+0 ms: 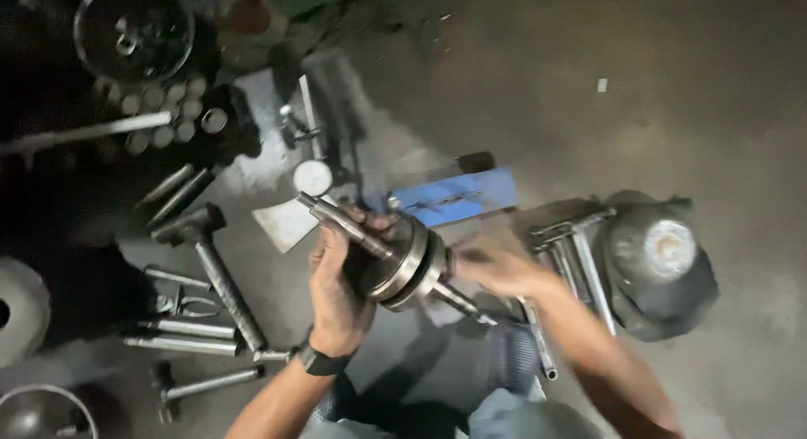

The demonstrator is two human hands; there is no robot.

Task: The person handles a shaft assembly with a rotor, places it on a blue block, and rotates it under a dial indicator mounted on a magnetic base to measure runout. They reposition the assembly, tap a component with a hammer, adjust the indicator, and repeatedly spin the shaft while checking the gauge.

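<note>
My left hand (336, 283) grips a metal crankshaft (402, 258) with two round flywheel discs and a shaft sticking out each end, held tilted above the floor. One shaft end points up-left toward a dial gauge (313, 177); the other points down-right. My right hand (496, 269), blurred, touches the discs' right side, near the lower shaft. A black watch sits on my left wrist.
A hammer (214, 267) and several steel rods and T-handle wrenches (189, 330) lie left on the concrete floor. A blue metal block (458, 195) is behind the crankshaft. More T-wrenches (576, 254) and a round metal cover (660, 254) lie right. A socket set (164, 111) sits upper left.
</note>
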